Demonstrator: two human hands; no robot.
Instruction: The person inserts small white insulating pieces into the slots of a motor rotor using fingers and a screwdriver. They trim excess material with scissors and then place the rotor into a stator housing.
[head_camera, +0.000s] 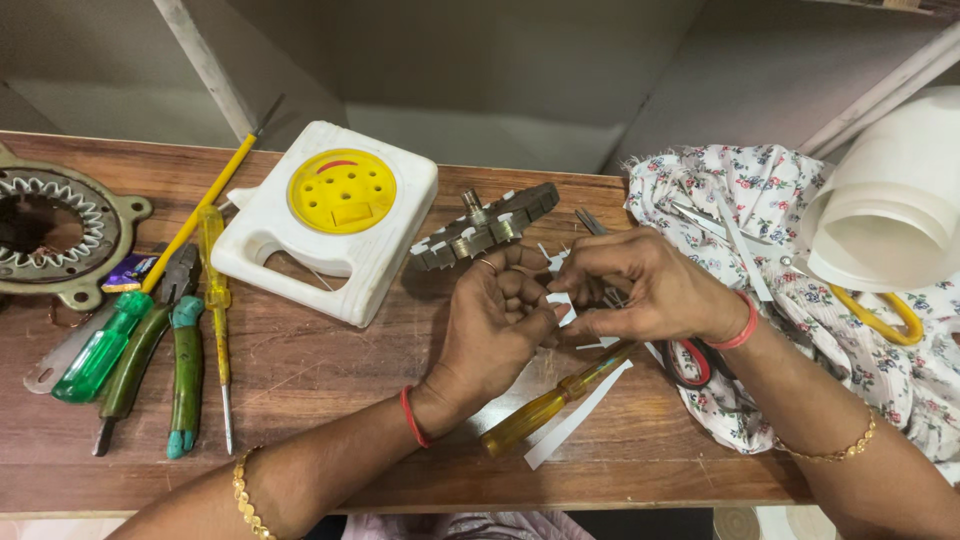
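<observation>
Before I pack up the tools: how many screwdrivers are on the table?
3: a green-handled one at far left, a slim yellow one beside the pliers, and an amber-handled one under the hands. More may hide under the floral cloth.

Grainy brown wood table (330, 360), glossy white plastic case (300, 240), dull grey metal rotor (490, 228), soft floral cloth (860, 340).

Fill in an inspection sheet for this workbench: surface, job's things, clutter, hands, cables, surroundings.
Surface: wooden table, scuffed.
Job's things: white paper strip pinched between both hands; toothed metal core behind them.
Clutter: white and yellow case, green-handled pliers, screwdrivers, amber-handled screwdriver, floral cloth, white plastic tub, round stator.
Hands: left hand and right hand closed on the strip.
Cables: nothing seen.
Surroundings: grey wall.
</observation>
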